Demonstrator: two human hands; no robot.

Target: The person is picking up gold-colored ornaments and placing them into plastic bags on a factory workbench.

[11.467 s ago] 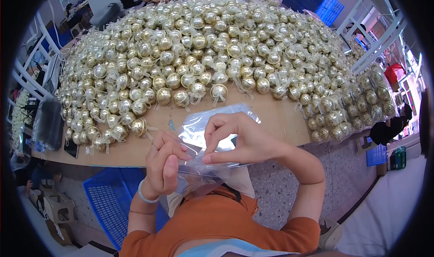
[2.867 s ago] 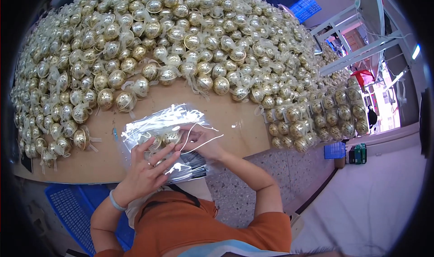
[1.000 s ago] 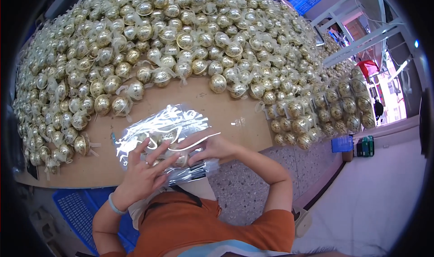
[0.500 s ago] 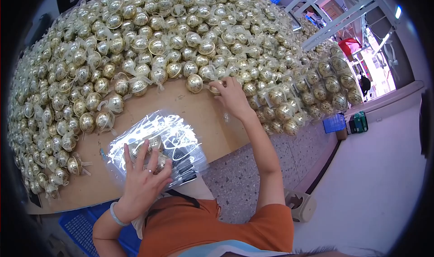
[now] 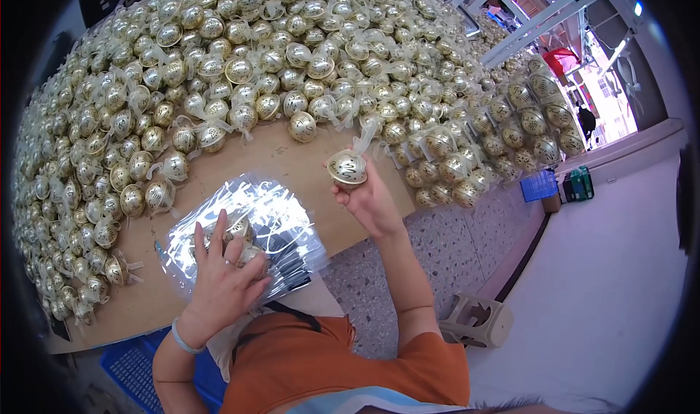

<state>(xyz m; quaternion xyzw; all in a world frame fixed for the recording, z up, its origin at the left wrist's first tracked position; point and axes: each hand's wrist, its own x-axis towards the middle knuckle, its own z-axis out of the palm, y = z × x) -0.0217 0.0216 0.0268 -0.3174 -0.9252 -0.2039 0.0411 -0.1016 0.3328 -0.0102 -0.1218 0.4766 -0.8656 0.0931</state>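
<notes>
Head view: right hand (image 5: 372, 199) raised over counter (image 5: 292, 159), fingers pinching gold bell ornament (image 5: 347, 168) w/ sheer ribbon, just in front of big heap of gold ornaments (image 5: 292, 49). Left hand (image 5: 222, 279) spread flat, pressing clear plastic bag (image 5: 248, 232) onto counter near its front edge; a few ornaments show inside bag under fingers. Blue crate (image 5: 138, 370) below counter; grey stool (image 5: 477, 319) on floor at right.
</notes>
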